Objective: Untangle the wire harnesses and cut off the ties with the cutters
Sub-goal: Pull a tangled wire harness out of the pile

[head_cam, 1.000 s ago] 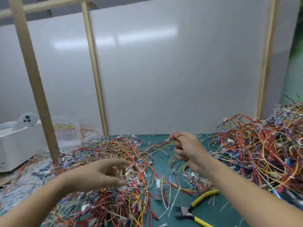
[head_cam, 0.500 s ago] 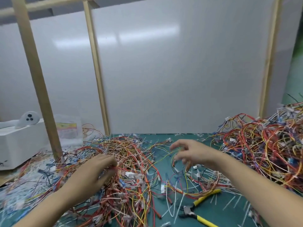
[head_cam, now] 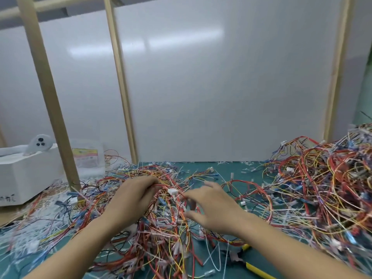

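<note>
A tangled heap of red, yellow and orange wire harnesses point(head_cam: 167, 234) with white connectors lies on the green mat point(head_cam: 227, 172) in front of me. My left hand point(head_cam: 130, 202) is sunk into its far side, fingers curled round a bunch of red wires. My right hand point(head_cam: 213, 210) hovers just right of it over the heap, fingers spread and blurred, holding nothing. The yellow-handled cutters point(head_cam: 249, 262) lie on the mat at the bottom, partly hidden under my right forearm.
A much larger heap of harnesses point(head_cam: 326, 190) fills the right side. A white box point(head_cam: 26, 176) and a plastic bag point(head_cam: 88, 158) stand at the left behind a wooden post point(head_cam: 50, 109). White cut ties point(head_cam: 247, 164) litter the mat.
My right hand has let go of the yellow wires it pinched and moved left and down over the middle heap. My left hand has pushed forward into the heap and closed on wires.
</note>
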